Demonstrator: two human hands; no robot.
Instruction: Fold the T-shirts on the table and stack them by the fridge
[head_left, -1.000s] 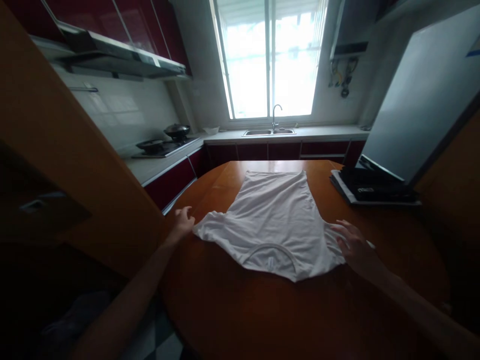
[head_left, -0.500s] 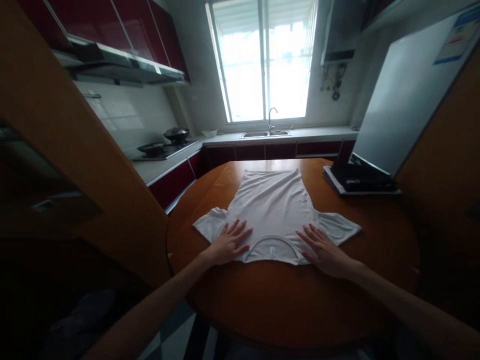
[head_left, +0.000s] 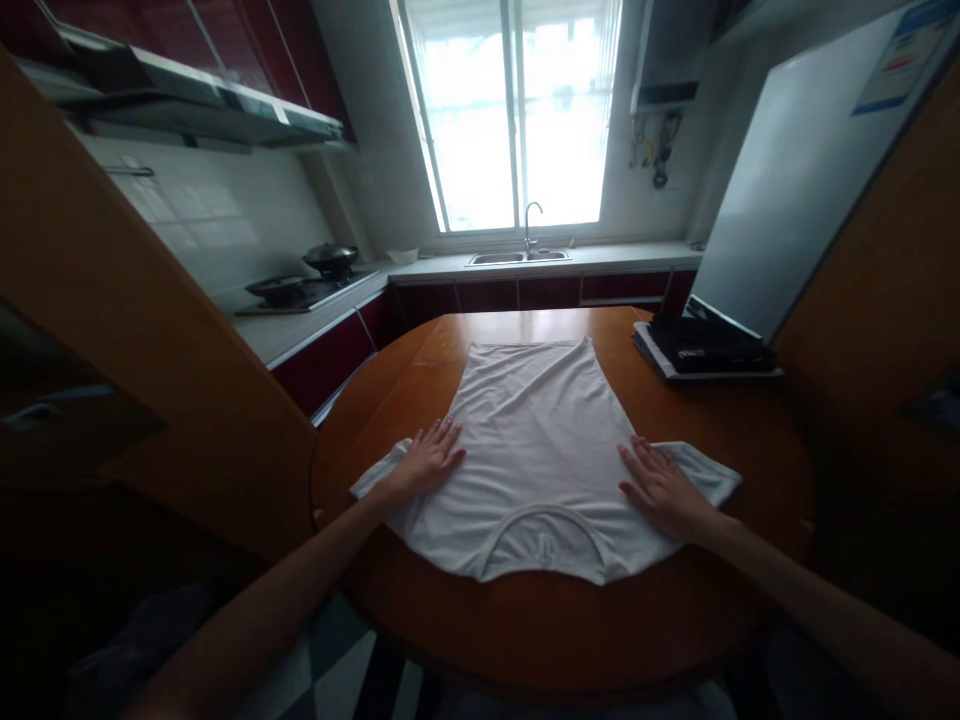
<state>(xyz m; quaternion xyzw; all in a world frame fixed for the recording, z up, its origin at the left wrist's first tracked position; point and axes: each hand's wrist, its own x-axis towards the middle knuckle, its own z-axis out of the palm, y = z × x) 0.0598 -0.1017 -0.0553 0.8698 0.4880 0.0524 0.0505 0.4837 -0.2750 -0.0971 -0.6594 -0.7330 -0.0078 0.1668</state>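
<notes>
A white T-shirt [head_left: 536, 440] lies spread on the round wooden table [head_left: 555, 635], its neckline and inner label toward me and its hem at the far side. My left hand [head_left: 429, 457] rests flat on the shirt near the left sleeve, fingers stretched out. On the other side, my right hand [head_left: 660, 485] lies with its fingers extended beside the right sleeve. Neither hand grips the cloth. Diagonal creases run across the body of the shirt, and parts of both sleeves are hidden under my hands and wrists.
A stack of dark folded clothes [head_left: 705, 345] sits at the table's back right. Beyond stand a counter with a sink [head_left: 517, 258], a stove [head_left: 307, 293] with pans, and a refrigerator [head_left: 795, 170] at right. A wooden partition [head_left: 150, 300] rises at left.
The shirt's neckline and shoulders have come closer to me, and the cloth is spread wider. My hands have moved apart, outward toward the sleeves. The camera view has shifted slightly.
</notes>
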